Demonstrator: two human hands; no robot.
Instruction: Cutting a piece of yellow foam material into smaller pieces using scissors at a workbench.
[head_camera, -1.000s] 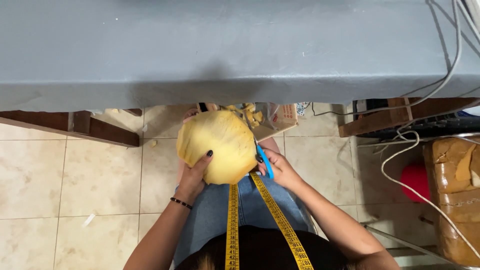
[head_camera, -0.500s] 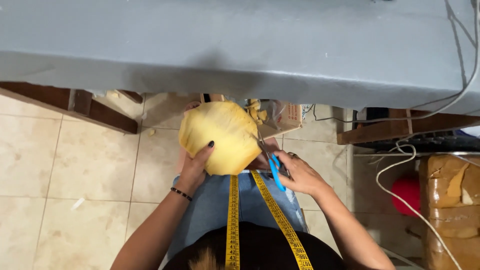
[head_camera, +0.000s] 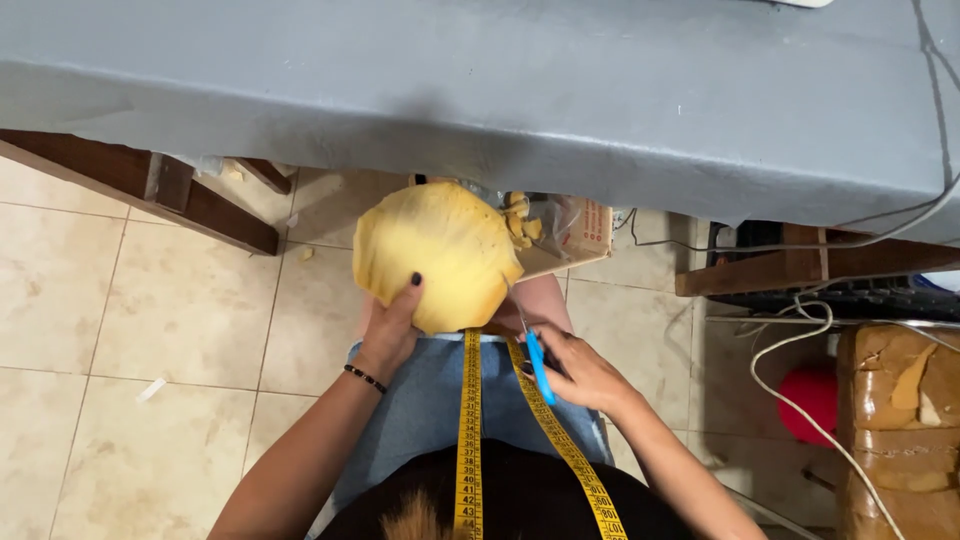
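left grip (head_camera: 388, 325) pinches yellow foam piece (head_camera: 435, 255); right grip (head_camera: 580, 372) clasps blue scissors (head_camera: 537, 362) just beside it

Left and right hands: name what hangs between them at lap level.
In the head view, one strand of the yellow measuring tape hangs between the left hand and the right hand, over the blue denim lap.

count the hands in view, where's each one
2. The left hand grips the lower edge of the round yellow fabric piece; the right hand holds blue-handled scissors at its lower right edge. No others show.
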